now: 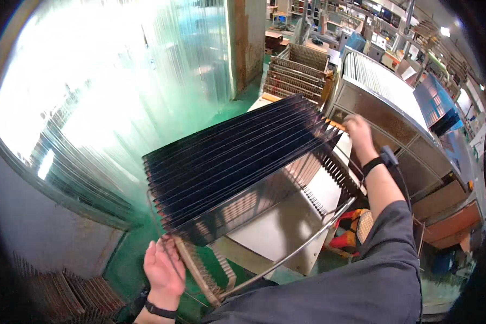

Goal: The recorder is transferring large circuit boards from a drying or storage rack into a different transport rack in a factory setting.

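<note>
A slotted metal rack (287, 270) holds several thin dark panels (227, 156) side by side in its toothed ends. It sits tilted across the middle of the view, above a white board. My left hand (164, 267) is at the rack's near left end, its fingers loosely curled by the end bar and a thin wire loop crossing the hand. At the far right end, my right hand (357, 134) has its fingers curled beside the toothed bar. Its fingertips are slightly blurred, and its exact contact with the rack is partly hidden.
Clear strip curtains (146, 97) hang at the left before a bright space. Empty slotted racks (297, 67) stand beyond, and more racks (70, 294) lie at the lower left. A metal cabinet (399, 119) stands at the right. Beneath the rack is the white board (275, 224).
</note>
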Motion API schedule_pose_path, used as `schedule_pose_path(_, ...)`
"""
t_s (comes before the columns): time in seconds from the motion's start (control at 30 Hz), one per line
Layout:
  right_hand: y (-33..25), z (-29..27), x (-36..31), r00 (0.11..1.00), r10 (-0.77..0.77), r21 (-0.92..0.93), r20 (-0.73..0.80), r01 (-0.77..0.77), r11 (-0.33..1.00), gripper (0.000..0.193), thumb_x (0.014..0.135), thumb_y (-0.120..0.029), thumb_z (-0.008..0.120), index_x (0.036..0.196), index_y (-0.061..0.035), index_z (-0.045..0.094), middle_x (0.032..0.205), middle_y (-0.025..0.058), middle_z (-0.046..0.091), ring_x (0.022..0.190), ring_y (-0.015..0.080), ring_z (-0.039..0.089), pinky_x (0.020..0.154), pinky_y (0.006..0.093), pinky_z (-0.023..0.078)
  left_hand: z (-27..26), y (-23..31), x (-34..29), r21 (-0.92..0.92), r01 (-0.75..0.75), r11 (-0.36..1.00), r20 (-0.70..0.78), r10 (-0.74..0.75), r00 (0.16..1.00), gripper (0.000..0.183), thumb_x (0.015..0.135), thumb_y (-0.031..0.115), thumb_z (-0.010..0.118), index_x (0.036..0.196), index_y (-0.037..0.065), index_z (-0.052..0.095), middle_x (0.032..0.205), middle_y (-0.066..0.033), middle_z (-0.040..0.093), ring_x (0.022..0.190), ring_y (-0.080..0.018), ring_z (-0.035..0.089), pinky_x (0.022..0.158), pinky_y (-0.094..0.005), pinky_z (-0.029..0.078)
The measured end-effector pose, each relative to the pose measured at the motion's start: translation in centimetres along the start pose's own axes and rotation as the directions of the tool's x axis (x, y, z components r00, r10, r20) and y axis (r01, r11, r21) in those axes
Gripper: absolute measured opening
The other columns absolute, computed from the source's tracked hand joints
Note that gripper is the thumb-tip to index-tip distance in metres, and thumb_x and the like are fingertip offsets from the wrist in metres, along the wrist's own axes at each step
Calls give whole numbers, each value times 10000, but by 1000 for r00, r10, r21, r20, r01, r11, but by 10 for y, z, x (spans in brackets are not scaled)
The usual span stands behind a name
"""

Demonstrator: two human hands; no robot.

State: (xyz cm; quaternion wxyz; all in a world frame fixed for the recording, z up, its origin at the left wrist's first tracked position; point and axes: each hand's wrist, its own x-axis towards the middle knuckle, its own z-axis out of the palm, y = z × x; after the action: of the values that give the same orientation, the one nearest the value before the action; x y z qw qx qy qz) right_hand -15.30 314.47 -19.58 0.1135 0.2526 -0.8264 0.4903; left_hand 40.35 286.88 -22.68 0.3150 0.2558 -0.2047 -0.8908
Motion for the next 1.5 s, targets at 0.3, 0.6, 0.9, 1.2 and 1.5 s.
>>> schedule_pose_path(0.3, -307, 45, -75, 677, -730, 345, 96, 665, 662, 393, 1041, -221, 366, 1331, -7, 522, 1290, 109, 588, 1110, 190, 596, 902, 297, 473, -27, -87, -18, 700, -277, 658, 367, 1, 930, 561, 986, 342, 533, 1422, 28, 369, 1290, -98, 558, 1175, -236, 546, 995, -353, 434)
schedule_pose_path(0.6, -474, 212, -313, 14, -805, 747, 593, 363, 557, 232, 946, -22, 469, 1129, 37, 601, 1069, 112, 659, 987, 180, 616, 871, 296, 477, -384, -114, -332, 587, 144, 797, -646, 353, 677, 412, 927, 279, 568, 1229, 0, 588, 1141, -128, 634, 1045, -209, 608, 913, -352, 479)
schedule_pose_path(0.9, -518, 364, -500, -356, -689, 774, 631, 219, 595, 192, 910, 0, 558, 1085, 56, 612, 990, 164, 686, 911, 226, 668, 816, 331, 526, -507, -190, -630, 225, -12, 974, -974, 225, 38, 215, 941, 282, 541, 1004, 95, 628, 804, 36, 565, 719, -109, 529, 656, -256, 434)
schedule_pose_path(1.2, -574, 513, -584, -603, -603, 829, 523, 196, 523, 217, 916, -69, 562, 1091, 38, 633, 970, 179, 675, 909, 249, 670, 794, 333, 520, -453, -187, -533, 57, 31, 998, -996, 59, -66, 274, 973, 321, 550, 1143, 106, 575, 941, -24, 582, 826, -123, 543, 677, -280, 458)
schedule_pose_path(1.5, -559, 722, -549, -649, -554, 831, 522, 241, 501, 281, 893, -125, 570, 1119, 38, 604, 1035, 197, 668, 981, 282, 649, 869, 375, 490, -431, -121, -499, 69, -347, 935, -994, 93, 53, 316, 960, 359, 576, 1118, 86, 585, 916, -14, 590, 791, -101, 545, 698, -277, 454)
